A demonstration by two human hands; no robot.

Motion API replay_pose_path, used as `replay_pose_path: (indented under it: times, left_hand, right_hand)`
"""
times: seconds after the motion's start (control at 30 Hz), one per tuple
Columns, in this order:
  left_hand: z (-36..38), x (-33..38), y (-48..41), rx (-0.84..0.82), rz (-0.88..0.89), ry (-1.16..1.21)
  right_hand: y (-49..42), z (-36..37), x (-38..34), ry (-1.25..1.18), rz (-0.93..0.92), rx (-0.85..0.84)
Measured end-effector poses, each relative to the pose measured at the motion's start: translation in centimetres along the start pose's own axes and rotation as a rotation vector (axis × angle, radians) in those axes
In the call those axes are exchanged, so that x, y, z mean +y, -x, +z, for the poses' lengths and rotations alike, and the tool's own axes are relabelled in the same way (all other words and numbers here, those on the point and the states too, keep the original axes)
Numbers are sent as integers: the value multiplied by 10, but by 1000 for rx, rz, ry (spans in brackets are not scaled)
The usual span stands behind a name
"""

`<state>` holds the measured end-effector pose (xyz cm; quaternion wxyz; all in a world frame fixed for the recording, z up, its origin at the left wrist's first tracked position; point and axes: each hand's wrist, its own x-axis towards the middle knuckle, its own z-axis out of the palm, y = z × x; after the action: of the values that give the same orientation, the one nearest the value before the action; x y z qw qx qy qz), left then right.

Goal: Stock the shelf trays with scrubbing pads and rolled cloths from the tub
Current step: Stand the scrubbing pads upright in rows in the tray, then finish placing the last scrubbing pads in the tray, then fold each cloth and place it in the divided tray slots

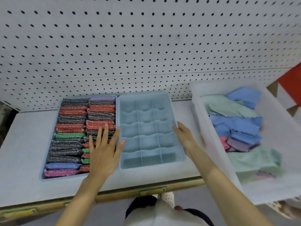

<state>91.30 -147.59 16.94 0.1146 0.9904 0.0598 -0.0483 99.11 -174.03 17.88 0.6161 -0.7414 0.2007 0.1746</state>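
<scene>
**Operator:** State the position of both hands.

**Checker:** The left hand [104, 152] lies flat, fingers spread, holding nothing. Its palm rests on the near right part of the pad tray [48, 175], over the scrubbing pads [71, 126], and its thumb reaches the left rim of the divided tray [177, 128]. The right hand [185, 137] is also unclenched and rests against that tray's right rim; a true grip cannot be confirmed.

**Operator:** State the stock condition.

**Checker:** The pad tray appears full: two columns of pads, packed on edge. The divided tray stands just beside it on the shelf [24, 144], and every compartment that shows is empty. The cloths [234, 126] lie loose and unrolled in the tub [276, 121], which stands at the right end of the shelf.

**Operator:** Identify the relation that governs the next move.

**Checker:** The cloths lie to the right of both hands. The right hand is the nearer one, just beside the tub's left wall. The divided tray's long axis runs away from the person, so its compartment rows step from near to far. Judgement: the right hand fetches a cloth; filling probably starts at either end row.
</scene>
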Motion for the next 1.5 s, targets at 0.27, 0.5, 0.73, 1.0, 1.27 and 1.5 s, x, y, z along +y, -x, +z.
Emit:
replay_pose_path:
  times: [0.27, 0.5, 0.73, 1.0, 1.27, 1.5]
  left_hand:
    - [-28, 93, -5, -40, 122, 508]
    - [-24, 241, 24, -199, 291, 880]
    - [-3, 337, 29, -234, 187, 1018]
    - [10, 369, 41, 48, -37, 1115]
    - [-25, 407, 17, 15, 69, 1140]
    - [-70, 448, 8, 25, 311, 1213]
  right_hand:
    - [46, -56, -47, 150, -424, 15]
    - [38, -226, -25, 427, -382, 123]
    - [2, -276, 15, 1078, -297, 70]
    - [-19, -299, 22, 1228, -533, -3]
    - [13, -355, -71, 214, -371, -503]
    - [44, -370, -109, -78, -336, -617]
